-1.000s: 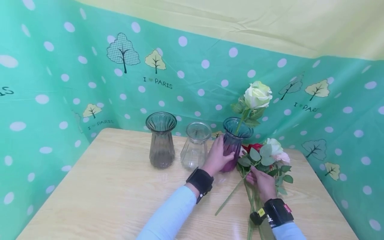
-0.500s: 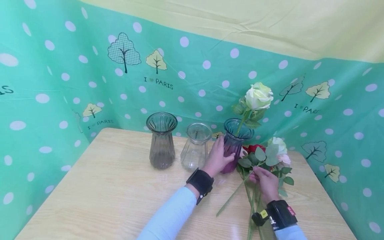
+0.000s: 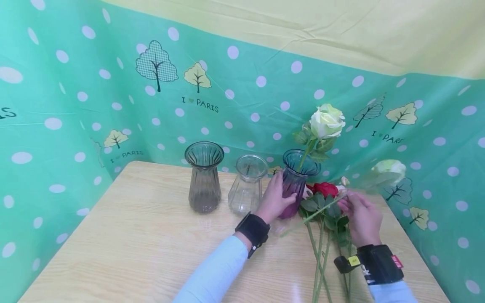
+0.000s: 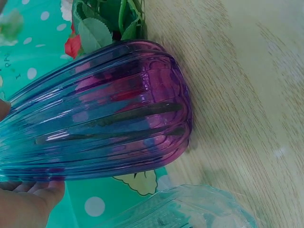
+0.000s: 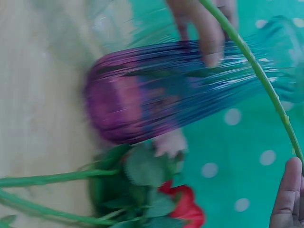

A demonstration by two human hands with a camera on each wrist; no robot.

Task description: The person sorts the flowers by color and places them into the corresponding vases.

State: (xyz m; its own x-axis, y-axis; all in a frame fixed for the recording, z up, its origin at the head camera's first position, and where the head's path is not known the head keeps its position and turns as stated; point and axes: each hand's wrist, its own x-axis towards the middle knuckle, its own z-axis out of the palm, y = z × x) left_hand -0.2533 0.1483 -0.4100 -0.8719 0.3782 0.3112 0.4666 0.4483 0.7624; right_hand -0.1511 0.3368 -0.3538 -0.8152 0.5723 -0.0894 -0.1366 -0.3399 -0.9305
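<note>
My left hand [image 3: 273, 201] grips the side of a ribbed glass vase [image 4: 118, 109], blue at the top and purple at the base, upright on the table. One white rose [image 3: 327, 122] stands in it, leaning right. In the head view my right hand [image 3: 364, 218] pinches the stem of another white rose [image 3: 390, 170], its bloom blurred and tilted off to the right. That green stem [image 5: 259, 71] crosses in front of the vase in the right wrist view, angled down to the left in the head view. Thumb and fingers meet around it near its leaves.
Left of the held vase stand a clear glass vase [image 3: 244, 195] and a taller grey one [image 3: 204, 189]. Beside my right hand lie several flowers, among them a red rose [image 3: 326, 189], stems toward me. A green polka-dot curtain [image 3: 242, 92] rises behind the table [image 3: 125, 235].
My right hand has moved right and slightly up, lifting the white rose away from the pile. Its bloom swings right. My left hand stays on the vase.
</note>
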